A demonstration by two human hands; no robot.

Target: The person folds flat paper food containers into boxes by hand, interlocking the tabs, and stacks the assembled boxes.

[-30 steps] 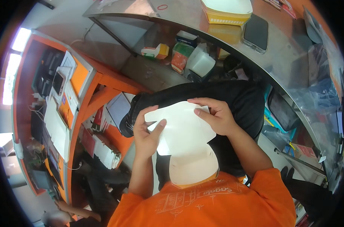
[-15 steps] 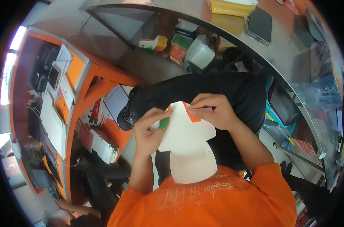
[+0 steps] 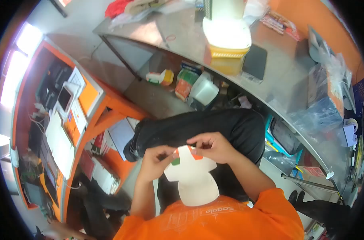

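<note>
A white paperboard box blank [image 3: 190, 170] lies between my hands, above my lap, with its rounded lower part against my orange shirt. Two flaps at its far end are folded inward, showing green on the left and orange on the right. My left hand [image 3: 154, 162] pinches the green-flap side. The orange-flap side is pinched by my right hand [image 3: 214, 147], its thumb on the folded flap.
A metal table [image 3: 182, 34] across the front holds stacked yellow-and-white boxes [image 3: 228, 36] and a dark phone [image 3: 254, 62]. Used cartons [image 3: 184, 83] lie beneath it. An orange shelf unit [image 3: 106, 96] is at left. Other people's legs show at both sides.
The far corners of the blank have been folded inward, showing green and orange. The camera view has tilted up, so more of the tabletop shows and my hands appear lower.
</note>
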